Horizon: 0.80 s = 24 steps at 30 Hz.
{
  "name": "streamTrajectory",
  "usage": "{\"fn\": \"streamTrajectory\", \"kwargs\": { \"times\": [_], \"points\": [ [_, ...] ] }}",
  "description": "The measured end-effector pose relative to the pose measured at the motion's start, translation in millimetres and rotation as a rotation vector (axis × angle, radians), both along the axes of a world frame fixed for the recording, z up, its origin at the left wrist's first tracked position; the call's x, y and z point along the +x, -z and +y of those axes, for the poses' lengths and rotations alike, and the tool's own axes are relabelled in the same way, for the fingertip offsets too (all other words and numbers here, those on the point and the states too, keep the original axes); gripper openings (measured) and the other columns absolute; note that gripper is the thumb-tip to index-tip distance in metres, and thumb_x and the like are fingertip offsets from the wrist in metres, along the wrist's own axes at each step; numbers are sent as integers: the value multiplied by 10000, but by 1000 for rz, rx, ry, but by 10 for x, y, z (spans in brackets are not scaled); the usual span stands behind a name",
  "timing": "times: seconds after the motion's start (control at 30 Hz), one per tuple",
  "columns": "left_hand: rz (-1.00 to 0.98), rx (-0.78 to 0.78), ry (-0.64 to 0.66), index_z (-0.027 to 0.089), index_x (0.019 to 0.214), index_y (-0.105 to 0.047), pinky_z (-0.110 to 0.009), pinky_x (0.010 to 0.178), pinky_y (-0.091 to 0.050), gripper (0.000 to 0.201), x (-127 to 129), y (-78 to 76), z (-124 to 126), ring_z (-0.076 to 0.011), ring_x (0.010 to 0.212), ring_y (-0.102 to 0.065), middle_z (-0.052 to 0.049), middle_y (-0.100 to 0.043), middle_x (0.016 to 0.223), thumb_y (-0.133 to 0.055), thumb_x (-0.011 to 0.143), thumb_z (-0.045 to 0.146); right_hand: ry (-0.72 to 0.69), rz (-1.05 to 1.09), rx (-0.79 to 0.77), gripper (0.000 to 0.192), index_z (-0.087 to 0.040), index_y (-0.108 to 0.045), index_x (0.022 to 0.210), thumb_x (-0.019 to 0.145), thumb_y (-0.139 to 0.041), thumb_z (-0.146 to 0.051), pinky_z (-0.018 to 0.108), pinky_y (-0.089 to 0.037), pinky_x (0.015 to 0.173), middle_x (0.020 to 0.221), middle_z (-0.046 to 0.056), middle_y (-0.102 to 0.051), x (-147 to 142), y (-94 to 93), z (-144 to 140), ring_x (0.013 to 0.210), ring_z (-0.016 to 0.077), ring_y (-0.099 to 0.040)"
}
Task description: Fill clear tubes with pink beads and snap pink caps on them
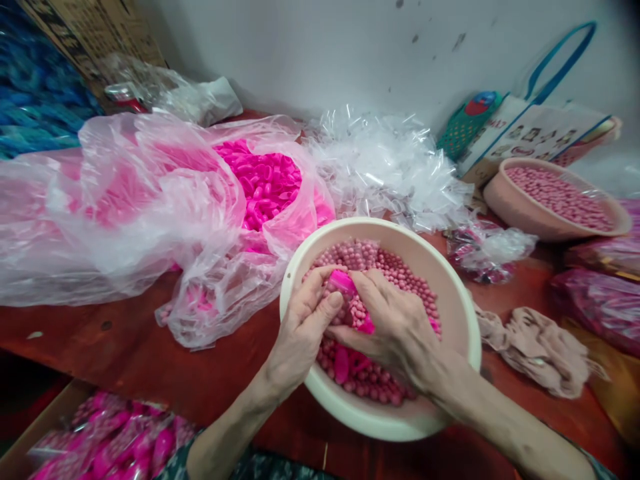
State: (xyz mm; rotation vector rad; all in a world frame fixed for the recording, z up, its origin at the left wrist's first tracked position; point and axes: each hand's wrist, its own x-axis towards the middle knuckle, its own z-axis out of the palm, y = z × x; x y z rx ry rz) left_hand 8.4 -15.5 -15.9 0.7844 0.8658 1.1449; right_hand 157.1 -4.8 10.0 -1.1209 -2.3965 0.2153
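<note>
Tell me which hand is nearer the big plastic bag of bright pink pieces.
Left. The left hand is at the bowl's near-left rim, beside the bag; the right hand lies farther right, over the beads.

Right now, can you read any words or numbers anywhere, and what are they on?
Printed bag by the wall: rows of small print and pictures, too blurred to read.
Cardboard box at top left: faint markings, unreadable.
Green mesh pouch: red and blue badge, no letters legible.
Nothing else carries text.
</note>
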Motion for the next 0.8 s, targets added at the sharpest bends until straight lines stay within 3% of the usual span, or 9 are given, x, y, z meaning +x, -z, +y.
{"fn": "streamTrajectory", "kwargs": {
  "times": [0.1, 0.17, 0.2, 0.27, 0.33, 0.47, 0.53, 0.63, 0.8],
  "points": [
    [12, -21, 56, 241, 1202, -480, -162, 574, -435, 342, -8, -15, -12, -71, 611, -514, 22, -557, 759, -535, 867, 284, 39, 390, -458, 467, -177, -452, 1219, 807, -625, -313, 303, -543, 645, 955, 74, -639, 180, -88, 12, 813, 190, -636],
    [57, -22, 109, 251, 1239, -450, -170, 544, -435, 380, -17, -24, -22, -77, 582, -520, 21, -559, 736, -521, 871, 309, 167, 647, -655, 355, -180, -496, 1136, 823, -614, -298, 253, -536, 548, 809, 22, -647, 251, -139, 23, 644, 145, -641],
    [94, -24, 140, 258, 1262, -435, -174, 536, -437, 405, -22, -28, -27, -82, 578, -524, 21, -558, 729, -519, 871, 316, 233, 725, -676, 269, -173, -528, 1061, 833, -602, -295, 238, -525, 514, 746, 6, -636, 257, -152, 26, 579, 130, -625],
    [169, -17, 188, 283, 1312, -398, -173, 512, -429, 458, -29, -36, -37, -87, 567, -516, 27, -547, 705, -516, 872, 321, 269, 724, -592, 158, -170, -570, 944, 853, -573, -298, 236, -521, 522, 715, 7, -626, 214, -144, 23, 567, 125, -611],
    [222, 26, 162, 294, 1329, -399, -176, 582, -451, 471, -31, -40, -48, -98, 659, -543, 12, -578, 794, -519, 874, 302, 206, 533, -434, 154, -177, -586, 965, 886, -515, -289, 282, -539, 622, 814, 45, -642, 128, -91, 2, 696, 162, -631],
    [231, 77, 30, 277, 1308, -453, -215, 885, -411, 430, -33, -28, -81, -148, 1004, -537, -27, -560, 1171, -514, 883, 284, 76, 77, -149, 461, -167, -413, 1275, 869, -520, -358, 426, -497, 858, 1132, 149, -583, 13, 69, -56, 1041, 272, -567],
    [200, 54, 19, 279, 1308, -450, -225, 883, -413, 430, -36, -12, -97, -143, 957, -548, -25, -580, 1138, -513, 884, 293, 42, -38, -75, 605, -145, -318, 1336, 843, -546, -411, 423, -490, 881, 1182, 171, -554, 9, 117, -68, 1094, 283, -539],
    [125, 40, 37, 287, 1278, -469, -190, 742, -445, 397, -42, 17, -107, -101, 757, -550, -2, -617, 963, -515, 884, 292, 17, -140, 11, 576, -126, -366, 1277, 839, -527, -464, 410, -505, 831, 1147, 183, -560, 2, 110, -71, 1059, 294, -551],
    [46, 99, -8, 229, 1141, -557, -212, 796, -442, 279, -33, 53, -92, -119, 807, -569, -4, -631, 897, -547, 863, 234, 50, -311, 115, 341, -145, -543, 891, 907, -376, -442, 308, -461, 532, 806, 122, -593, -134, 9, -95, 659, 212, -562]
  ]
}}
